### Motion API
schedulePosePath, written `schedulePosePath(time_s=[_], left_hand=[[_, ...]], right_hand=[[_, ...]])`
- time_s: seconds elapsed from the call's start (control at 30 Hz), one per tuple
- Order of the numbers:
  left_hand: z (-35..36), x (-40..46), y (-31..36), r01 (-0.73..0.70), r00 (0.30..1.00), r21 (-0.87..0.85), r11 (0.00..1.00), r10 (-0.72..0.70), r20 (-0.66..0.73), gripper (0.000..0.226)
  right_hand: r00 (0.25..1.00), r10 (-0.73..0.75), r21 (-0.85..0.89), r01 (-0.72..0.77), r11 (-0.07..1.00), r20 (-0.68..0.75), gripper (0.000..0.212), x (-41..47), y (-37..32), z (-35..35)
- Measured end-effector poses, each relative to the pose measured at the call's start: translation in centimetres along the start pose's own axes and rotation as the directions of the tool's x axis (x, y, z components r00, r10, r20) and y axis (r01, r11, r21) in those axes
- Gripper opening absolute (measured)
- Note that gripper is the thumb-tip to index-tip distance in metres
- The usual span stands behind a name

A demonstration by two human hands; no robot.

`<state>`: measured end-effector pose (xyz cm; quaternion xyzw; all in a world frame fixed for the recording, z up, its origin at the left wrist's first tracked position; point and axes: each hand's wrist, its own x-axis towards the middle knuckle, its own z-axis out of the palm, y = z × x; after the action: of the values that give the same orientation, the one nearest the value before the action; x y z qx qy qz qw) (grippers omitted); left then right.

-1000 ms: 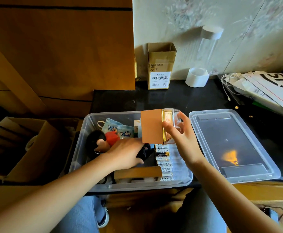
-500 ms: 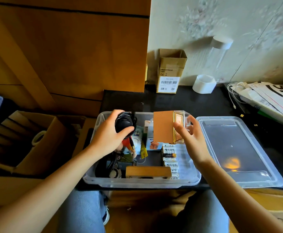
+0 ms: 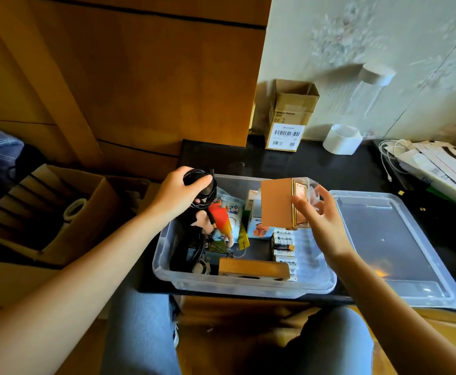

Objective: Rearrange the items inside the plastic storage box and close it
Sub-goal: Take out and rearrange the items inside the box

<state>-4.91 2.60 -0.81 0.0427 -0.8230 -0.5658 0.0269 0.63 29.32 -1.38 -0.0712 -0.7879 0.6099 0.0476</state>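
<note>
The clear plastic storage box [image 3: 248, 282] sat open on the black tabletop [image 3: 289, 163], its clear lid [image 3: 400, 253] lying flat at three o'clock. The left hand [image 3: 178, 196] clutched a bundle of black cable [image 3: 202, 185] above the box's ten o'clock corner. The right hand [image 3: 321, 215] pinched a tan, gold-edged little case [image 3: 281, 204], possibly clear-fronted, over a row of white batteries [image 3: 283, 250].

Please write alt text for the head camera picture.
Over a clear plastic storage box, the left hand grips a black cable bundle and the right hand holds a small brown box. Its lid lies alongside.
</note>
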Motion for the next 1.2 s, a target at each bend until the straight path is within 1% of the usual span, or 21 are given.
schedulePosePath(time_s=[0.07,0.17,0.23,0.3,0.4,0.43,0.5,0.6,0.7,0.8,1.0,1.1,1.13,1.2], left_hand=[[0.1,0.1,-0.1,-0.031,1.000,0.059,0.998,0.031,-0.003,0.031],[0.1,0.2,0.0,-0.101,0.994,0.086,0.991,0.104,-0.024,0.034],[0.2,0.3,0.3,-0.137,0.989,0.052,0.989,0.139,-0.042,0.034],[0.4,0.6,0.8,-0.154,0.986,-0.035,0.987,0.151,-0.077,0.031],[0.5,1.1,1.1,-0.166,0.984,-0.103,0.981,0.159,-0.076,0.028],[0.5,1.2,1.0,-0.170,0.985,-0.075,0.983,0.166,-0.056,0.029],[0.4,1.5,0.7,-0.185,0.983,0.057,0.981,0.185,0.007,0.031],[0.4,1.5,-0.1,-0.174,0.979,0.203,0.964,0.148,0.137,0.037],[0.6,1.4,-0.5,-0.192,0.971,0.376,0.907,0.118,0.209,0.032],[0.7,1.5,-0.3,-0.205,0.970,0.509,0.836,0.104,0.219,0.037],[0.7,1.6,-0.2,-0.201,0.965,0.525,0.827,0.074,0.252,0.042],[0.8,1.5,-0.5,-0.207,0.963,0.526,0.825,0.076,0.260,0.041],[0.9,1.4,-0.6,-0.216,0.962,0.528,0.821,0.088,0.257,0.039],[1.0,1.1,-1.0,-0.232,0.964,0.538,0.810,0.118,0.238,0.036]], right_hand=[[1.000,0.009,0.006,-0.009,1.000,0.001,0.077,0.0,-0.1,0.0],[1.000,0.018,0.027,-0.018,0.999,-0.002,0.074,0.1,-0.2,-0.2],[1.000,0.029,0.033,-0.029,0.999,-0.002,0.076,0.2,-0.2,-0.2],[0.999,0.037,0.045,-0.037,0.998,0.000,0.075,0.2,-0.2,-0.3],[0.999,0.030,0.048,-0.031,0.998,0.011,0.065,0.1,-0.4,-0.4],[1.000,0.027,0.048,-0.028,0.998,0.012,0.064,0.1,-0.4,-0.4],[1.000,0.022,0.042,-0.022,0.999,0.011,0.070,0.1,-0.3,-0.4],[1.000,0.019,0.039,-0.020,0.999,0.016,0.073,0.1,-0.4,-0.4],[1.000,0.022,0.034,-0.022,0.999,0.016,0.073,0.0,-0.6,-0.3],[1.000,0.026,0.028,-0.026,0.999,0.011,0.075,0.0,-0.5,-0.3],[0.999,0.030,0.030,-0.031,0.999,0.024,0.068,0.1,-0.4,-0.4],[0.999,0.030,0.028,-0.031,0.999,0.032,0.067,0.3,-0.6,-0.5],[0.999,0.022,0.011,-0.022,1.000,0.035,0.068,0.4,-0.7,-0.5],[0.998,-0.005,-0.056,0.008,0.998,0.063,0.078,0.5,-1.3,-0.7]])
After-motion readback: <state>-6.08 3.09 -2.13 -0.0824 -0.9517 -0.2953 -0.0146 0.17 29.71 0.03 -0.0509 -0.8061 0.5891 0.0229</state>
